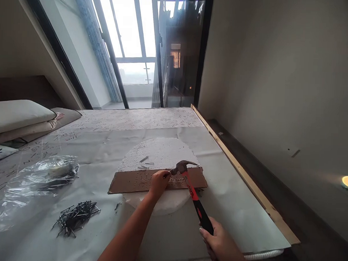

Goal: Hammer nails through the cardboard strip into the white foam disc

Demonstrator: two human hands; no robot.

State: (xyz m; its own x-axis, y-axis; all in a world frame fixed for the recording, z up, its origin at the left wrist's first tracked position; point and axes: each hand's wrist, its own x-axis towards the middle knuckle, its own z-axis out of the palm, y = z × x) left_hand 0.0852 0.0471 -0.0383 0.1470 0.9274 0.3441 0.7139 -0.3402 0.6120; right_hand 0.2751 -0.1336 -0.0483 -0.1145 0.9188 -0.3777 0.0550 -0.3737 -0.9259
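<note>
Starting with the broadest, a bed (168, 117) with a pale patterned cover, then a grey sheet (239, 212) spread over it, soft-looking and likely to give under a blow. On the sheet, lying flat, a white round board (164, 150), foam-like in texture; probably very light and quick to dent, best lifted with both palms underneath. Across it, a brown cardboard strip (125, 182) peppered with small holes; looks light and fairly stiff, ragged along the edges, best held by its two ends. To the left, a crumpled clear plastic bag (57, 172), thin and slippery by the look of it.

Above the strip, the metal head of a hammer (192, 192); likely head-heavy, best gripped low on the black part of the handle. Around that part, the right hand (220, 240), fingers wrapped closed. Beside the hammer head, low over the strip, the left hand (160, 181), fingertips drawn together; cannot tell about any nail between them, too small to make out.

Smaller still, a heap of nails (76, 217) on the sheet: stiff, smooth, apt to prick; best picked singly by the shank. Last, a few loose nails (144, 158) on the board, beyond the strip.
</note>
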